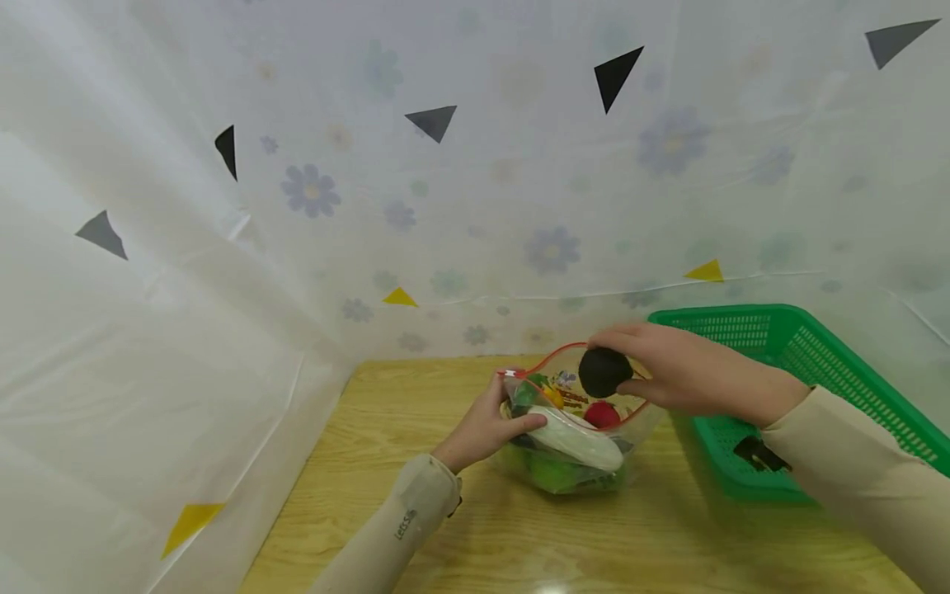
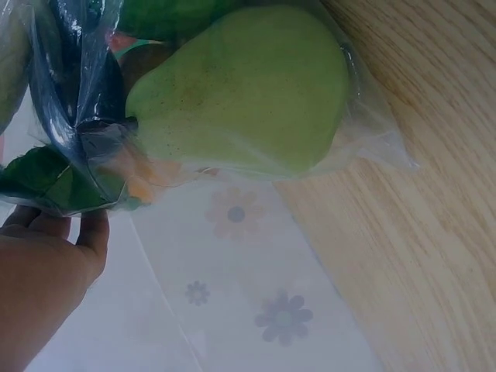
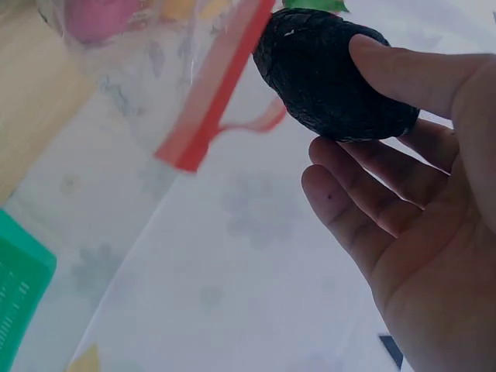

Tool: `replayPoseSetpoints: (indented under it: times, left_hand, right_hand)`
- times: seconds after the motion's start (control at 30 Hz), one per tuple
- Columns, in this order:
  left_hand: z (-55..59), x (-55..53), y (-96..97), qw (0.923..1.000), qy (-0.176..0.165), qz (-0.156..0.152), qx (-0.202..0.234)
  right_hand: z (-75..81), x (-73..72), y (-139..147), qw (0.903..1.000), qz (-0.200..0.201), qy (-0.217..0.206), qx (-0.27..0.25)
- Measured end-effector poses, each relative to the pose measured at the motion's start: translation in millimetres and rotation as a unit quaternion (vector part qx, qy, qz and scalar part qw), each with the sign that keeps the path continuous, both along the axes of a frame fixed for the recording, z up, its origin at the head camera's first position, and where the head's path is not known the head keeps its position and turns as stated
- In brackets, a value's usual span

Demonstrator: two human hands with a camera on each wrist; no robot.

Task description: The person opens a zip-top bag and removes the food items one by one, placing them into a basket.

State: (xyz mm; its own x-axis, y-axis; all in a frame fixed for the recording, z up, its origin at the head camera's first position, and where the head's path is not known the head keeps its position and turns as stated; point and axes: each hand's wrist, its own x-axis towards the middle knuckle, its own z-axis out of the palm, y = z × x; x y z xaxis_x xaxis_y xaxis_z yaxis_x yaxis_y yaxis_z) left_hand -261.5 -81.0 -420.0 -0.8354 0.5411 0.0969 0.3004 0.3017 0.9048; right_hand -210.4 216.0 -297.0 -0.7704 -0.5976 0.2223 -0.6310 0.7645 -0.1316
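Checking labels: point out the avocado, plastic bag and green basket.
Avocado (image 3: 322, 81), right wrist view: middle of its dark skin.
Plastic bag (image 3: 221, 85), right wrist view: its red top edge.
Green basket (image 1: 735, 330), head view: its far wall.

A small, sheet-walled booth (image 1: 185, 346) – flower-patterned sheeting (image 1: 505, 206) with coloured triangles (image 1: 615, 76) round a wood-grain table (image 1: 401, 404)

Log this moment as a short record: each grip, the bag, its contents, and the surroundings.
Left grip: holds the left side of the clear bag
Right grip: holds a black oval item at the bag's mouth
Bag: open, red-edged, on the wooden table
Visible contents: long whitish item, green pear-shaped item, red item, others partly hidden
Beside the bag: green basket, to its right
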Motion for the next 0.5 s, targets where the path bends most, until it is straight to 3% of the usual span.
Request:
replayPoseSetpoints:
  times: [0.33, 0.5]
  left_hand:
    - [-1.8, 0.0, 5.1, 0.9999, -0.004, -0.011, 0.002]
    - [-1.8, -0.5, 5.3, 0.9999, -0.005, -0.014, 0.008]
  right_hand:
    - [7.3, 9.3, 65.3, 0.9972, -0.032, 0.034, -0.058]
    - [-2.1, 8.6, 99.1, 0.9961, -0.071, 0.013, -0.050]
